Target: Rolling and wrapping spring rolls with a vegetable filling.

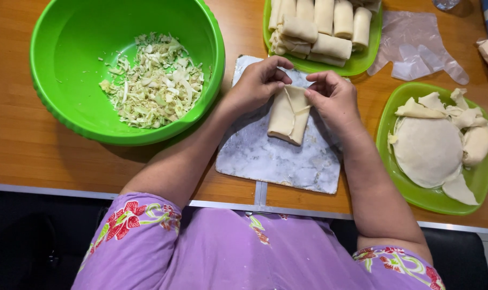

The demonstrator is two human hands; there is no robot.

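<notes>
Closest to the table's near edge lies a grey-white marbled slab (276, 161), flat on the orange wooden table (18, 145), set square in front of the person so both hands can work over it. On its upper half rests a pale, half-rolled pastry wrapper (288, 115), lying slightly aslant with its far end still unsealed. The left hand (257, 83) pinches that far end from one side, fingers curled closed on the flap, and the right hand (334, 96) meets it from the other, thumb and fingertips nipped on the same fold. Held from both sides like that, the roll looks kept from springing open.

To the right, within easy reach of the right hand, a round green plastic plate (483, 177) carries a stack of flat round wrappers (427, 150) with torn scraps around it. To the left sits a large bright green plastic bowl (61, 70) holding shredded pale cabbage (155, 80), well down from its rim.

Farther back, a green tray (362, 62) is packed with finished pale rolls (322, 27), laid side by side and stacked. Beside it lies a crumpled clear plastic glove (416, 45), off the hands.
</notes>
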